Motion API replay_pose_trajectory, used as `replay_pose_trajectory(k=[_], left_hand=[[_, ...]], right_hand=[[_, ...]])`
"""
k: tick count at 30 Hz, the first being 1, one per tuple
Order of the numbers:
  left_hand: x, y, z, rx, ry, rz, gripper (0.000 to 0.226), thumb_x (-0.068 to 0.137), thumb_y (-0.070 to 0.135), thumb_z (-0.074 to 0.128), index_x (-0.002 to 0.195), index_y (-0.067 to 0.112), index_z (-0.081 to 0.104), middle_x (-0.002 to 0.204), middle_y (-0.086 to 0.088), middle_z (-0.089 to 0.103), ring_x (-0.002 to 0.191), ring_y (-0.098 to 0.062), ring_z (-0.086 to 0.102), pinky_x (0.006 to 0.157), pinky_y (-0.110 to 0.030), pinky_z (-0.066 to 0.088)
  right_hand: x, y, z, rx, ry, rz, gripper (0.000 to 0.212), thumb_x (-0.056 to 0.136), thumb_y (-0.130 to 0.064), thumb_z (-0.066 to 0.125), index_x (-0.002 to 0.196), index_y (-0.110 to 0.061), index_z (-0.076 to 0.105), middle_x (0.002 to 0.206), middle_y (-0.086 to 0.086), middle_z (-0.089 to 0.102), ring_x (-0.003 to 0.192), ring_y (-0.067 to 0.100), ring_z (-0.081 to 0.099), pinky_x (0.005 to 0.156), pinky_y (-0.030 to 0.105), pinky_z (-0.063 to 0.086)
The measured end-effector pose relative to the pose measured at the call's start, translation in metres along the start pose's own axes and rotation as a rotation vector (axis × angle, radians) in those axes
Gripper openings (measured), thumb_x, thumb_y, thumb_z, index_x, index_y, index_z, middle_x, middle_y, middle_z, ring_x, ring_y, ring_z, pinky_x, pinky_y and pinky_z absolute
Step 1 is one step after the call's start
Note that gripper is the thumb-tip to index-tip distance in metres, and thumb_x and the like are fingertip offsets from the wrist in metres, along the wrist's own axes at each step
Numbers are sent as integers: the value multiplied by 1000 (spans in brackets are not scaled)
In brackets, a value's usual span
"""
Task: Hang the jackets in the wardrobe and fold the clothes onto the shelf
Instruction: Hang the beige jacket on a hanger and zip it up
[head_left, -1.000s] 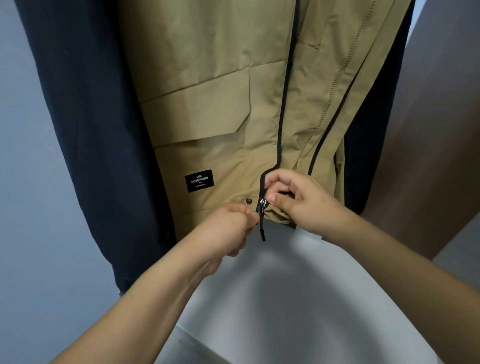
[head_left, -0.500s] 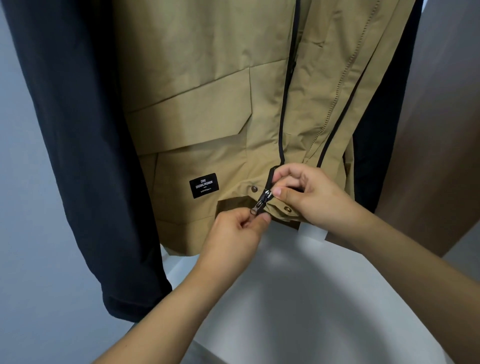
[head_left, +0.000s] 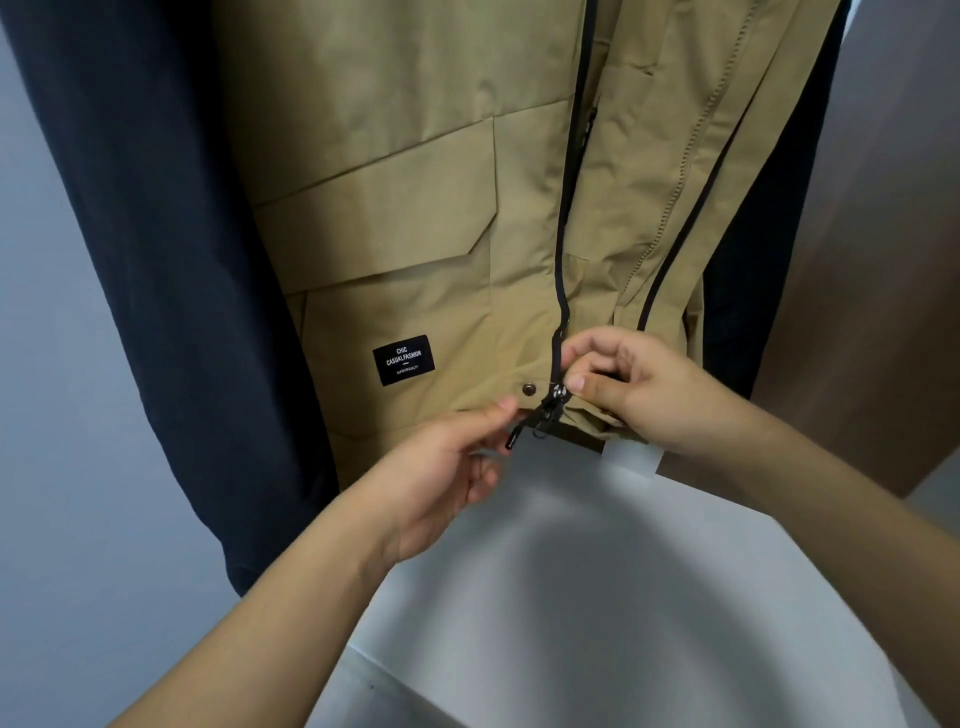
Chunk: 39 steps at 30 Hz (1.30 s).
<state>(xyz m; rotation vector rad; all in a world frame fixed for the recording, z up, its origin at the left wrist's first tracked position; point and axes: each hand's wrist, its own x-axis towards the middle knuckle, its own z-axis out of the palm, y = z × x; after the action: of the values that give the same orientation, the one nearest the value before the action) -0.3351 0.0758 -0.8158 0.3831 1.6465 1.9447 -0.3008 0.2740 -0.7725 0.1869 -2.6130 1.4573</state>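
Head view: both hands (head_left: 441, 467) (head_left: 639, 389) pinch jacket (head_left: 415, 208) hem.

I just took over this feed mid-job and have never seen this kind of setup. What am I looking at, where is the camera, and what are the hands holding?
There is no machine here: a person works with two bare hands, and the single camera sits on their head, looking forward and down. A tan jacket hangs in front of them, with a dark navy garment hanging beside it. The left hand is at the jacket's bottom hem, its fingertips by the black zipper pull, though the picture does not show clearly whether they pinch it. The right hand pinches the hem at the zipper's lower end. Below lies a white shelf with nothing visible on it in this view. A black label is sewn on the jacket front.
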Motion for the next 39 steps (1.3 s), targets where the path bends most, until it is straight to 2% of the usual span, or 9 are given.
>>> replay_pose_trajectory(k=[8, 14, 18, 21, 25, 29, 32, 35, 39], left_hand=[[15, -4, 19, 111, 117, 140, 45, 92, 15, 67, 47, 16, 61, 46, 5, 39, 44, -9, 30, 51, -19, 29], [19, -17, 29, 116, 222, 218, 43, 92, 20, 67, 65, -11, 56, 52, -5, 34, 49, -16, 28, 52, -23, 30], [16, -15, 32, 143, 123, 208, 48, 90, 11, 68, 44, 15, 58, 45, 7, 44, 41, -7, 36, 46, -14, 33], [17, -15, 38, 45, 141, 219, 29, 90, 6, 69, 61, 7, 66, 53, 3, 56, 44, -7, 48, 48, -13, 39], [15, -22, 50, -36, 212, 210, 56, 89, 3, 68, 37, 17, 54, 42, 10, 46, 37, -5, 40, 43, -11, 35], [14, -20, 57, -157, 266, 230, 55, 90, 5, 68, 37, 17, 58, 44, 11, 49, 41, -4, 44, 47, -13, 39], [12, -16, 57, -207, 260, 244, 51, 90, 8, 69, 40, 17, 62, 49, 10, 55, 45, -2, 51, 50, -11, 42], [8, -20, 62, -241, 260, 211, 44, 89, 10, 71, 46, 16, 62, 48, 9, 55, 45, -2, 52, 51, -11, 43], [7, -24, 68, -158, 266, 72, 36, 89, 22, 72, 57, 13, 58, 53, -1, 48, 46, -10, 37, 53, -21, 35]], right_hand=[[-9, 13, -12, -12, -213, 186, 17, 97, -12, 58, 100, 4, 61, 91, 15, 61, 86, 25, 51, 82, 44, 41], [-18, 22, -10, -433, -286, 199, 20, 95, -41, 59, 75, -43, 61, 97, -21, 56, 116, 4, 36, 115, 41, 20], [-21, 22, -14, -363, -280, 190, 23, 93, -39, 61, 71, -41, 64, 94, -8, 54, 112, 16, 41, 112, 47, 29], [-25, 20, -14, -274, -246, 188, 23, 91, -39, 64, 68, -42, 65, 97, -1, 53, 119, 19, 41, 104, 38, 40], [-28, 14, -13, -362, -275, 207, 22, 90, -42, 64, 69, -49, 64, 100, 1, 54, 120, 17, 38, 111, 42, 33], [-37, 17, -18, -396, -10, 91, 11, 91, -40, 63, 91, -51, 63, 108, -29, 48, 119, 5, 32, 113, 35, 18], [-54, 33, -8, 39, 632, 244, 17, 93, -36, 61, 101, -22, 66, 108, -7, 55, 101, 15, 50, 86, 29, 41], [-71, 45, 15, 669, 234, 725, 67, 86, -65, 52, 96, -2, 73, 88, 10, 66, 74, 22, 55, 69, 34, 44], [-70, 48, 26, 1094, 60, 592, 68, 73, -65, 62, 108, -8, 70, 90, 8, 66, 71, 18, 55, 69, 32, 40]])
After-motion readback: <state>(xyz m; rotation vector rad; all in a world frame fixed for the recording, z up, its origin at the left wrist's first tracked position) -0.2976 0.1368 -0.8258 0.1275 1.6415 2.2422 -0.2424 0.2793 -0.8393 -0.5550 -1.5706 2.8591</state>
